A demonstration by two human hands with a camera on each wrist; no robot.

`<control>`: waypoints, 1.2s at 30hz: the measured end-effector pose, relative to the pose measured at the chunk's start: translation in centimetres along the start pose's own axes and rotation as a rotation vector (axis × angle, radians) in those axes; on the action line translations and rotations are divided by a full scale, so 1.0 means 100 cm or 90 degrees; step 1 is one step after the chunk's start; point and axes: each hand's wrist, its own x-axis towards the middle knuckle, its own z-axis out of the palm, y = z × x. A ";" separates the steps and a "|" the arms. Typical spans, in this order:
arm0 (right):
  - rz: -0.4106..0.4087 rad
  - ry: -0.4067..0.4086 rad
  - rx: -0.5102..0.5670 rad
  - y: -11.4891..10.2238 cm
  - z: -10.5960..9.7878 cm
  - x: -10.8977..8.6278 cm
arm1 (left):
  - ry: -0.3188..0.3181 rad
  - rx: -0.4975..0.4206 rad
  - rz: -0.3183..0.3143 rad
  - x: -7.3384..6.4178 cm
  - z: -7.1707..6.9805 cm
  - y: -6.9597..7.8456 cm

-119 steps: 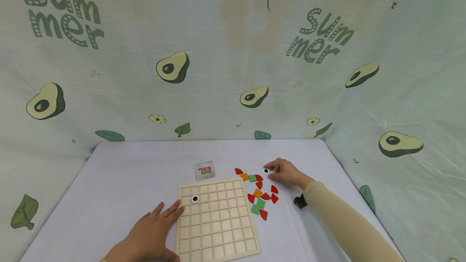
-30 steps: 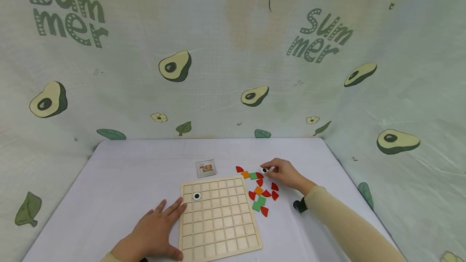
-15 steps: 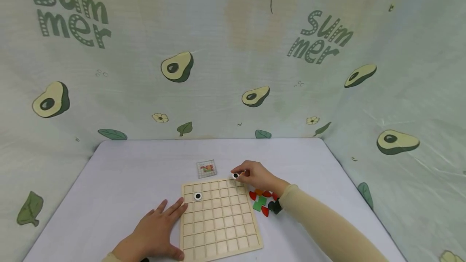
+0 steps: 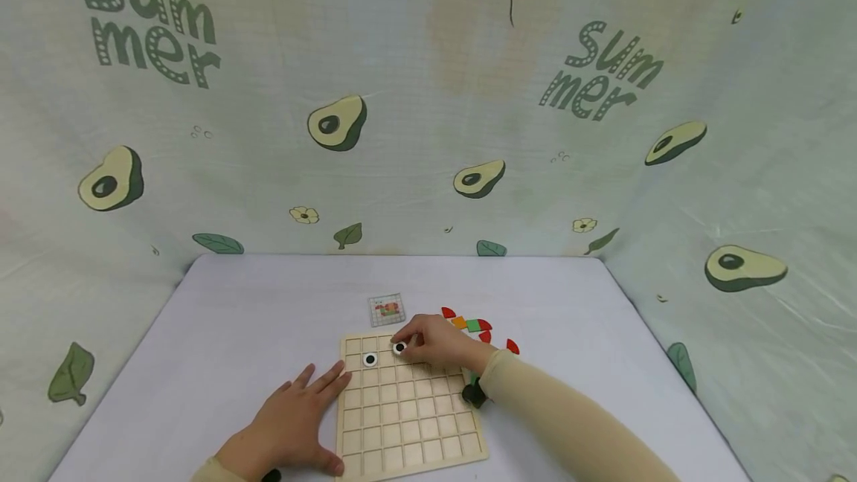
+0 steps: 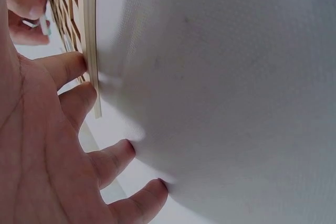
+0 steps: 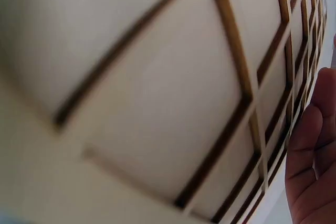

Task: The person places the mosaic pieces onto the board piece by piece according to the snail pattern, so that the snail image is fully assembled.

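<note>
Near the bottom centre of the frame, the right hand pinches a white disc with a black dot between thumb and fingertips, over the upper part of a pale grid board; whether the disc touches the board I cannot tell. A second disc of the same kind lies in a cell at the board's upper left, to the left of the held one. The left hand, lower left of centre, has its fingers spread apart and grips nothing; in the left wrist view two fingertips touch the board's side edge while two others rest on the white table. A clear square card with a small coloured picture lies just above the board. To the board's upper right are red quarter-round pieces, an orange square and a green square; the right forearm in its beige sleeve hides part of that area, and a small black object shows at the wrist. The right wrist view has the board's cells close up, blurred at left. Behind the table hangs a pale cloth printed with avocados, leaves and "Summer" lettering.
</note>
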 end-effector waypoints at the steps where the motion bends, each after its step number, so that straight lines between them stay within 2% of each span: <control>1: -0.004 -0.005 -0.016 -0.001 0.003 0.001 | -0.001 0.000 0.000 0.000 0.000 0.000; 8: -0.065 0.004 -0.147 -0.007 0.014 0.004 | 0.006 -0.002 0.009 -0.001 -0.002 0.001; 13: -0.085 0.012 -0.187 -0.010 0.018 0.005 | 0.009 -0.002 0.013 -0.002 -0.002 0.001; 25: -0.076 0.036 -0.166 -0.011 0.016 0.003 | 0.009 -0.011 0.023 -0.002 -0.003 0.001; 32: -0.096 0.038 -0.207 -0.014 0.016 0.006 | 0.002 -0.014 0.013 -0.002 -0.004 0.002; 36: -0.082 0.036 -0.193 -0.015 0.013 0.004 | -0.001 -0.013 0.009 -0.001 -0.004 0.002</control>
